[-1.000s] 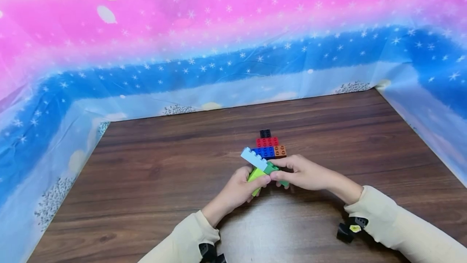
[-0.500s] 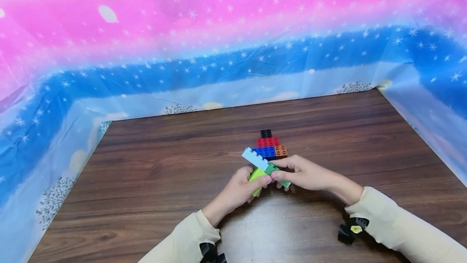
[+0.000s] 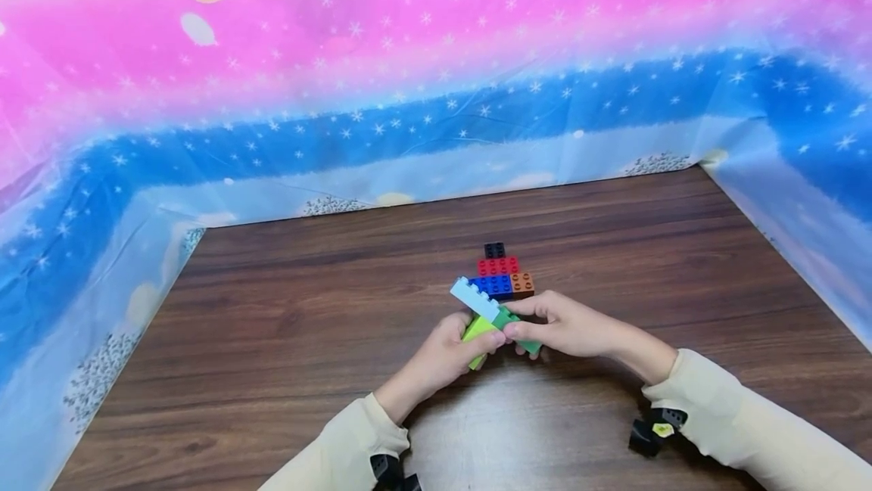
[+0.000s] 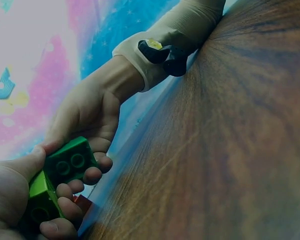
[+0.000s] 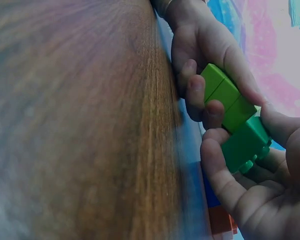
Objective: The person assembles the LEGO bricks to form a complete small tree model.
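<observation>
In the head view my left hand (image 3: pixel 453 351) grips lime green bricks (image 3: pixel 479 329) between thumb and curled fingers. Close against it, my right hand (image 3: pixel 568 323) pinches a darker green brick (image 3: pixel 528 343). A long light blue brick (image 3: pixel 474 299) slants up to the left from where these meet, studs facing away from me. From the right wrist view, the lime bricks (image 5: pixel 225 95) and the green brick (image 5: pixel 246 144) touch at their ends; fingers hide part of both. Studs on the green brick (image 4: pixel 70 165) show in the left wrist view.
Just beyond the hands, a black brick (image 3: pixel 494 250), a red brick (image 3: pixel 498 266), a blue brick (image 3: pixel 496 285) and an orange-brown brick (image 3: pixel 522 284) lie together on the wooden table (image 3: pixel 306 324). A patterned cloth (image 3: pixel 409 128) encloses the table's back and sides.
Both hands stay almost in place, holding the same bricks. The green brick has turned slightly in the right hand, and more of its side shows in the head view.
</observation>
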Demonstrator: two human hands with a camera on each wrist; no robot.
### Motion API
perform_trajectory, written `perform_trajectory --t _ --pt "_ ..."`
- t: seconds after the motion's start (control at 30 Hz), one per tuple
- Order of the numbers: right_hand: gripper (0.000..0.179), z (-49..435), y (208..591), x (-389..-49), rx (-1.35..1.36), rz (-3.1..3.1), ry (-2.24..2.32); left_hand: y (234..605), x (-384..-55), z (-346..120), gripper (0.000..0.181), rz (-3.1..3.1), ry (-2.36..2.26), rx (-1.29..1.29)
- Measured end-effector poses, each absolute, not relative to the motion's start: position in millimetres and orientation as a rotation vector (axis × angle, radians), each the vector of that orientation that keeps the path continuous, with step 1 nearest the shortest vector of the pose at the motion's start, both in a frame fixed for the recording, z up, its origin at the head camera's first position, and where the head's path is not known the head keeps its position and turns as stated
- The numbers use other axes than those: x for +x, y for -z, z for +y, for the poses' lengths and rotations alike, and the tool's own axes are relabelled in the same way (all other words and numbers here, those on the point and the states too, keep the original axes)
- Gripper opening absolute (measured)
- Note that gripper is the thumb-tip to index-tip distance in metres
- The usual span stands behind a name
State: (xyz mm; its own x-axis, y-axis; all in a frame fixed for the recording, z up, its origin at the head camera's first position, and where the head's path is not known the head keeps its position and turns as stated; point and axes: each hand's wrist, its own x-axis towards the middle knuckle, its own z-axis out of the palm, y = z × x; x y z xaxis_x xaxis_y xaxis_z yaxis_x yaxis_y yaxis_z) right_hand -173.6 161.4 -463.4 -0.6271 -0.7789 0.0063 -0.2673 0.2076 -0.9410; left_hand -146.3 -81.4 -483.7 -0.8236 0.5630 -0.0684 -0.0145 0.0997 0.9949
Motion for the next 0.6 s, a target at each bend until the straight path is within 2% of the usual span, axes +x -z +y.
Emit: perform_trajectory --t 0.43,0.6 --pt "0.049 160.9 460.8 -171.0 -0.928 2.044 1.41 485.3 -147.8 -84.1 0.021 1.933 -1.755 0.623" --pt "0.052 161.3 460.0 -173.7 -0.965 2.082 1.369 484.6 -146.5 -83.1 0.025 1.958 -1.797 0.552"
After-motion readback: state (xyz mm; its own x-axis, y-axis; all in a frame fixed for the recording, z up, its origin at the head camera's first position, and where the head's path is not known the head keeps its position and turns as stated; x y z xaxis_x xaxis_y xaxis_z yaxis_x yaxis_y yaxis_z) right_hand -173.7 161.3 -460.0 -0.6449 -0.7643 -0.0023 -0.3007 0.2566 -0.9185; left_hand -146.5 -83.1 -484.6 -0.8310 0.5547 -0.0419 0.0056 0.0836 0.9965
